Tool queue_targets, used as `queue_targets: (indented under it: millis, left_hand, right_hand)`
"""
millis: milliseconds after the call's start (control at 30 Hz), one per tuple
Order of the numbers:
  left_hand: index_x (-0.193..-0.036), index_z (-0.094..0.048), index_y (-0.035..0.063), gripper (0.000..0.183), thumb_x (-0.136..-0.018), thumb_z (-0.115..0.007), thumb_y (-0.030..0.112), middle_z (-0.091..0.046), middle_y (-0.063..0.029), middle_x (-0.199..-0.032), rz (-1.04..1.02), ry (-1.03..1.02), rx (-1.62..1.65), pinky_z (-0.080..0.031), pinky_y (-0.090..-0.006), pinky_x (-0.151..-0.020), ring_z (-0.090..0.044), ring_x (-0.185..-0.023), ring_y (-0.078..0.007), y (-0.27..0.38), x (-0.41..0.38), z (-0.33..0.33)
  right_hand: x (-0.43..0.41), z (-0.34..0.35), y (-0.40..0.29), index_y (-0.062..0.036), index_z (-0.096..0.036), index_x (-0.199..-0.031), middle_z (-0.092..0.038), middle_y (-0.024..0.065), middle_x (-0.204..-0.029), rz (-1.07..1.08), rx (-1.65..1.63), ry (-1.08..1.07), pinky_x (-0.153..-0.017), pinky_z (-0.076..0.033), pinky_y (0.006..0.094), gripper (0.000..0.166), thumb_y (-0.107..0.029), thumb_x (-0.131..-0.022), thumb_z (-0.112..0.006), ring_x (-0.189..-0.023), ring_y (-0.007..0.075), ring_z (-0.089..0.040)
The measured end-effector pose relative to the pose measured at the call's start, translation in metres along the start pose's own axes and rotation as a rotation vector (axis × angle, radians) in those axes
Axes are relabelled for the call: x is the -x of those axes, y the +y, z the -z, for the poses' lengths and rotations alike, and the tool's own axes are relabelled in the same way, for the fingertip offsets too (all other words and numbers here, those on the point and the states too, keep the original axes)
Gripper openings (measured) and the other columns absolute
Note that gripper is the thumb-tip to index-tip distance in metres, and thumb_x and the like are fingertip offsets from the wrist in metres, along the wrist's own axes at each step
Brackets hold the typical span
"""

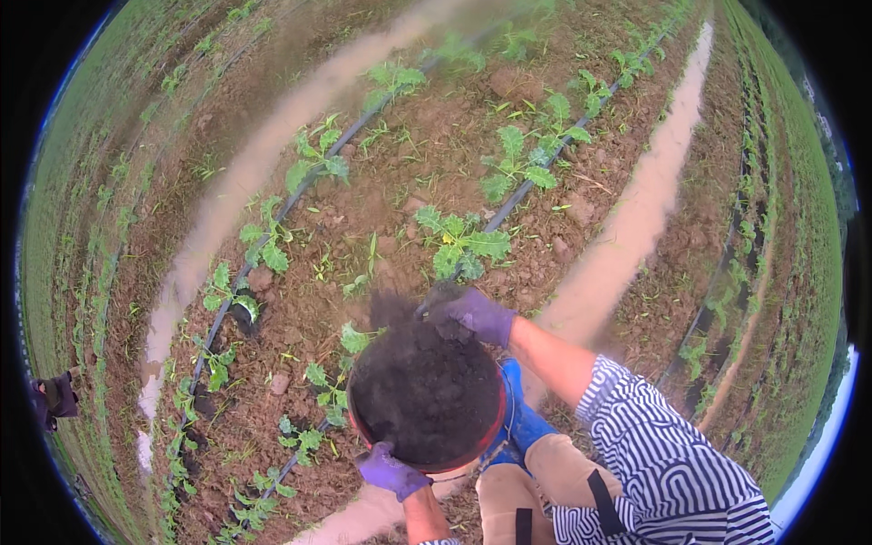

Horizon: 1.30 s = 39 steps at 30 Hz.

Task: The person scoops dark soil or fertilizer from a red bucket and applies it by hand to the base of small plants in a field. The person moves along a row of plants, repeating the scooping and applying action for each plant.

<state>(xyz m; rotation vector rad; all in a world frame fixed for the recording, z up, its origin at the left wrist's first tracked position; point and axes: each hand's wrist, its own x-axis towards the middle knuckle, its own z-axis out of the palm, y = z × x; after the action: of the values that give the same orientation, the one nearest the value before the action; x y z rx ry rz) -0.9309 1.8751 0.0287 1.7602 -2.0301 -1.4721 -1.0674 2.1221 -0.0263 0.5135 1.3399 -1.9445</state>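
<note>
A red bucket (453, 466) full of dark, compost-like material (426, 392) is in front of my legs. My left hand (395, 470), in a purple glove, grips its near-left rim. Over the far-right rim is my right hand (473, 313), in a matching glove, its fingers curled and darkened by a handful of the material. A blurred dark spray (395, 310) hangs left of those fingers. Just beyond grows a leafy, kale-like seedling (463, 242) beside a black drip line (514, 197). The bucket partly hides other seedlings (330, 392) to its left.
Another drip line (293, 197) with seedlings runs along the left of the soil bed (381, 184). Muddy water fills furrows on the left (231, 184) and right (640, 204). My blue boots (528, 415) stand close behind the bucket. A person (54, 402) is at the far left.
</note>
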Motion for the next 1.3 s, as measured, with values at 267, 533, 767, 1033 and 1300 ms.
queue_targets:
  millis: [267, 533, 767, 1033, 1300]
  left_hand:
    - [-0.081, -0.042, 0.0036, 0.031, -0.052, -0.055, 0.002, -0.039, -0.0045, -0.080, 0.002, -0.028, 0.222, -0.034, -0.0333, -0.081, -0.039, -0.079, -0.0188, -0.023, -0.024, 0.028]
    - [-0.082, -0.043, 0.0022, 0.031, -0.054, -0.053, 0.001, -0.044, -0.0053, -0.079, 0.065, 0.004, 0.280, -0.038, -0.0324, -0.078, -0.043, -0.074, -0.0194, -0.021, -0.024, 0.026]
    - [-0.083, -0.043, -0.0004, 0.032, -0.054, -0.054, -0.002, -0.047, -0.0079, -0.081, 0.106, 0.092, 0.219, -0.042, -0.0370, -0.079, -0.048, -0.076, -0.0220, -0.007, -0.013, 0.024]
    - [-0.085, -0.045, -0.0034, 0.032, -0.056, -0.059, -0.005, -0.051, -0.0102, -0.080, 0.107, 0.129, 0.126, -0.047, -0.0355, -0.067, -0.050, -0.069, -0.0222, -0.006, -0.006, -0.002]
    - [-0.082, -0.044, -0.0035, 0.032, -0.055, -0.060, 0.002, -0.047, -0.0081, -0.078, 0.108, 0.105, -0.123, -0.044, -0.0323, -0.069, -0.044, -0.071, -0.0198, -0.005, 0.014, 0.007]
  right_hand:
    - [-0.109, 0.042, 0.038, -0.0062, -0.065, -0.080, -0.058, 0.0001, -0.064, -0.029, 0.161, 0.154, -0.040, -0.039, 0.0285, 0.015, -0.020, -0.075, -0.067, -0.046, 0.0120, -0.051]
    - [-0.153, 0.116, 0.058, -0.0050, -0.063, -0.087, -0.062, 0.0060, -0.070, 0.081, -0.018, 0.574, -0.048, -0.047, 0.0276, 0.010, -0.012, -0.081, -0.058, -0.052, 0.0167, -0.056]
    - [-0.015, -0.054, 0.018, -0.0080, -0.060, -0.113, -0.062, 0.0140, -0.097, 0.373, 0.735, 0.141, -0.080, -0.048, 0.0351, 0.038, -0.027, -0.081, -0.061, -0.088, 0.0255, -0.061]
    - [0.032, -0.129, 0.062, -0.0151, -0.048, -0.131, -0.049, 0.0212, -0.121, 0.103, 1.449, -0.272, -0.090, -0.044, 0.0461, 0.080, -0.053, -0.064, -0.068, -0.100, 0.0412, -0.056]
    - [0.042, -0.098, 0.120, -0.0132, -0.055, -0.123, -0.058, 0.0263, -0.109, -0.009, 1.067, -0.357, -0.089, -0.045, 0.0459, 0.065, -0.041, -0.065, -0.068, -0.096, 0.0442, -0.058]
